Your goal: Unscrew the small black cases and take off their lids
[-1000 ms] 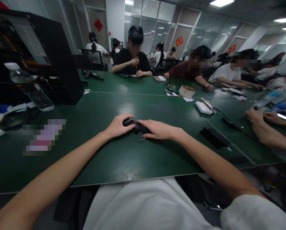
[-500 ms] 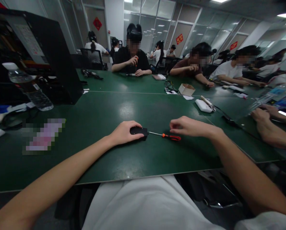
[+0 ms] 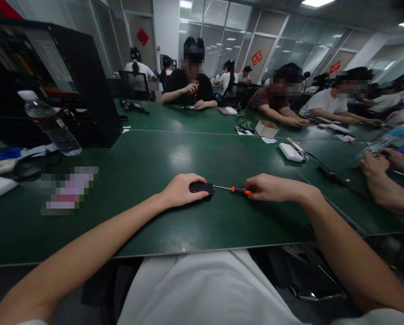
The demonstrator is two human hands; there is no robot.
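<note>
My left hand (image 3: 180,189) is closed over a small black device (image 3: 202,188) that rests on the green table (image 3: 154,167). My right hand (image 3: 273,188) grips the orange handle of a small screwdriver (image 3: 237,191). The screwdriver's thin metal shaft lies level and points left, with its tip at the right edge of the black device. Both hands are low on the tabletop, about a hand's width apart.
A plastic water bottle (image 3: 49,124) and a black case (image 3: 83,76) stand at the left. A white pouch (image 3: 290,152), a small cardboard box (image 3: 266,129) and black cables (image 3: 324,170) lie to the right. Another person's hands (image 3: 378,164) work at the right edge; several people sit across.
A second ago both hands covered the black device. My right hand drew away to the right, baring the screwdriver on the table, and now grips its handle.
</note>
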